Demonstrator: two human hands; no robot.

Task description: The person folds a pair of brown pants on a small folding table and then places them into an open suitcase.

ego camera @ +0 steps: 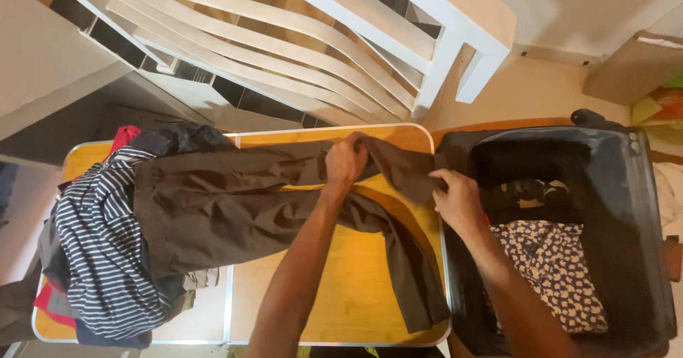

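A pair of dark brown trousers (235, 201) lies spread across a small yellow-topped folding table (334, 287). My left hand (346, 162) pinches one trouser leg near the table's far edge. My right hand (455, 200) grips the end of the same leg at the table's right edge, stretching the cloth between the two hands. The other leg (409, 265) hangs down toward the table's front right corner. An open black suitcase (626, 208) stands right of the table, with a dark floral garment (555, 272) folded inside.
A pile of clothes with a navy-and-white striped shirt (99, 251) covers the table's left end. A white slatted chair (299, 38) stands beyond the table. A cardboard box (629, 66) sits at the upper right.
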